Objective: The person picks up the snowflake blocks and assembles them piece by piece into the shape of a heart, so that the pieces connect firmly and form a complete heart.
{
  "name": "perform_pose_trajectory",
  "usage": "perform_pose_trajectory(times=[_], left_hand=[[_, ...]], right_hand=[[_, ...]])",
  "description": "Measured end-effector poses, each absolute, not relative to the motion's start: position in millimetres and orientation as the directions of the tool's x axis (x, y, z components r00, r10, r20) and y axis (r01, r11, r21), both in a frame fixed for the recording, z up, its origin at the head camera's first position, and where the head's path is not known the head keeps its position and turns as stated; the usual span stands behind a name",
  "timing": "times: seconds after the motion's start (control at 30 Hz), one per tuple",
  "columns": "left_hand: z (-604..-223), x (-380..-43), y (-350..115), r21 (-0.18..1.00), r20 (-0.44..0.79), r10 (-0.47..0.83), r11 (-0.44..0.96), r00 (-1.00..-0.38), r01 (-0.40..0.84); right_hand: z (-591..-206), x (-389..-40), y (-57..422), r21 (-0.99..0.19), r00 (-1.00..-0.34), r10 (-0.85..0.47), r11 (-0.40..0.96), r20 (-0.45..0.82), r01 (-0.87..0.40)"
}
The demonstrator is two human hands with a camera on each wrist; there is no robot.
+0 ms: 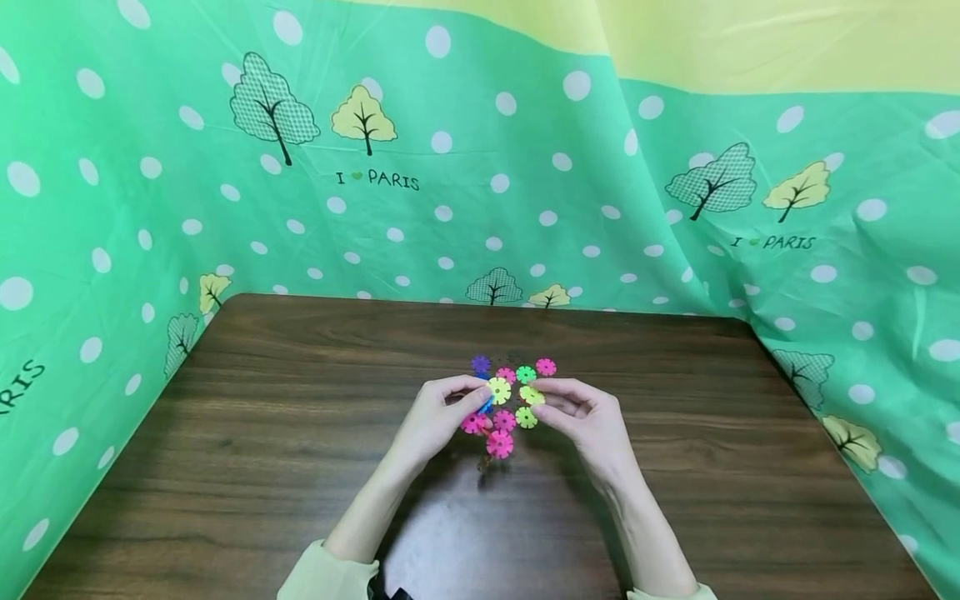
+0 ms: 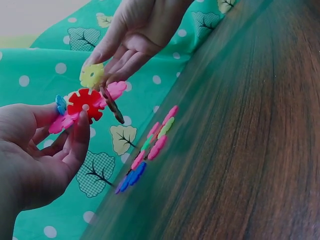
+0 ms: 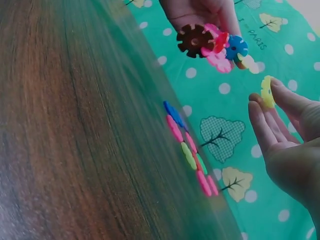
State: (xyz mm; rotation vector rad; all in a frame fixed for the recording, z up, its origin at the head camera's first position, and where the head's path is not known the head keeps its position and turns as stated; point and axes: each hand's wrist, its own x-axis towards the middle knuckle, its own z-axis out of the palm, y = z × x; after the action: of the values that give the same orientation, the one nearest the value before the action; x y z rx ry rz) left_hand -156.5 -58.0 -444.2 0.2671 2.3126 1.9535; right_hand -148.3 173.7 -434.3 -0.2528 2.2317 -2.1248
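Note:
My left hand (image 1: 429, 421) pinches a joined cluster of notched, flower-shaped plastic discs. Within that cluster show a red disc (image 2: 85, 105), a blue disc (image 3: 236, 48), a brown disc (image 3: 194, 41) and several pink ones. A pale yellow disc (image 1: 498, 391) faces up at its top, by the left fingertips. Between thumb and fingers, my right hand (image 1: 591, 419) pinches a single yellow disc (image 3: 268, 92), a short gap to the right of the cluster. Both hands are held above the table.
Loose discs lie on the dark wooden table (image 1: 300, 500) beyond the hands, among them a purple disc (image 1: 481, 364), a green disc (image 1: 525, 374) and a pink disc (image 1: 546, 367). A green dotted curtain (image 1: 465, 233) hangs around the table's back and sides.

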Motion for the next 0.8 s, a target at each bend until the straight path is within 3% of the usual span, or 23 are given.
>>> perform_pose_trajectory(times=[0.5, 0.8], left_hand=[[-441.4, -153.0, -57.9, 0.980, 0.052, 0.217, 0.177, -0.975, 0.092], [-441.6, -153.1, -55.5, 0.956, 0.129, 0.235, 0.230, -0.963, 0.184]], right_hand=[[-434.5, -145.6, 168.6, -0.989, -0.980, -0.158, 0.063, 0.124, -0.135], [-432.3, -142.9, 165.6, -0.987, -0.989, -0.098, 0.108, 0.107, -0.118]])
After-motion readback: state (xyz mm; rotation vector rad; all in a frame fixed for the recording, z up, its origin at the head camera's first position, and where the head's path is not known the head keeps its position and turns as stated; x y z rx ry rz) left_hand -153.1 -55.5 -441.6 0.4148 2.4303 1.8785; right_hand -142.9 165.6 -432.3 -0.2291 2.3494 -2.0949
